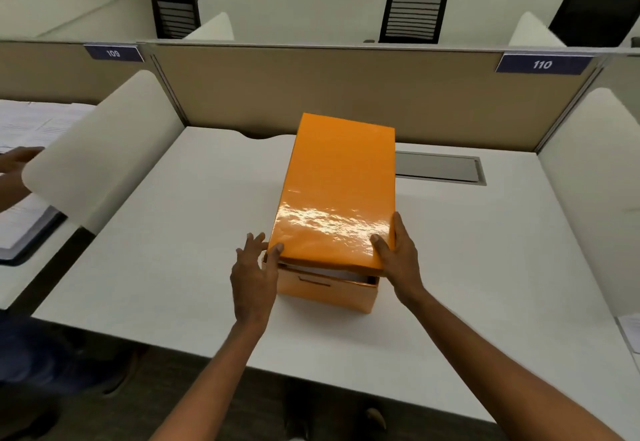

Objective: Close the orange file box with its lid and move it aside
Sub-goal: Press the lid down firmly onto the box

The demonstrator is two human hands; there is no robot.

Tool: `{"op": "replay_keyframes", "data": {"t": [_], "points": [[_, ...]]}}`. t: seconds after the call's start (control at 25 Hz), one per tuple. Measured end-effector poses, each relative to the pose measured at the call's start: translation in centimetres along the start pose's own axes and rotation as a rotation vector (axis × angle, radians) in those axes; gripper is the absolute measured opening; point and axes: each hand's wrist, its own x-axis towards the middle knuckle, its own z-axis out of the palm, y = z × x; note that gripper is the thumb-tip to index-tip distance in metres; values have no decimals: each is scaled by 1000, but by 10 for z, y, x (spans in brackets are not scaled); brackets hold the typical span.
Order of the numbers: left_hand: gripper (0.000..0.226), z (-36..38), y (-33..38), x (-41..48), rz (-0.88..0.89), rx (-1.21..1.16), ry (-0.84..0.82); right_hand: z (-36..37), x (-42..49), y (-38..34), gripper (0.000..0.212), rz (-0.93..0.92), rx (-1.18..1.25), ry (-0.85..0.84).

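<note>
I see the box [329, 293] sitting on the white desk [173, 233], roughly mid-desk and a little toward the near edge, its long side running away from me. The glossy orange lid [337, 191] lies over it but is not seated at my end: the near edge is raised, leaving a dark gap through which I can make out white papers [325, 272] inside. The far end of the lid is hidden from me, so I cannot tell how it sits there. My left hand [254, 274] is at the near left corner, thumb tip on top of the lid and the other fingers spread loosely beside the lid's left edge; it is a light, open hold rather than a clamp. My right hand [398, 253] grips the near right corner, thumb pressed flat on the lid's top and fingers wrapped down over its right side, so it has hold of the lid. The box's front face shows a slot handle [313, 281] just below the gap. Behind the box, a grey hatch [438, 167] is set into the desk near the partition [346, 94], which carries a tag reading 110 [542, 64]. At the far left, another person's hand [17, 160] rests on papers at the neighbouring desk.
</note>
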Motion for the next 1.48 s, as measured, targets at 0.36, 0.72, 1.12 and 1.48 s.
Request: {"op": "replay_keyframes", "data": {"t": [0.36, 0.72, 1.12, 1.48], "points": [[47, -3, -38, 29, -4, -112, -164, 31, 0, 6, 72, 80, -194, 39], [52, -14, -59, 49, 303, -97, -457, 48, -21, 4, 73, 90, -345, 47], [63, -20, -68, 50, 302, -143, -500, 55, -36, 12, 75, 162, -351, 27], [62, -15, -69, 51, 122, -437, -531, 62, -39, 31, 67, 124, -334, -20]]}}
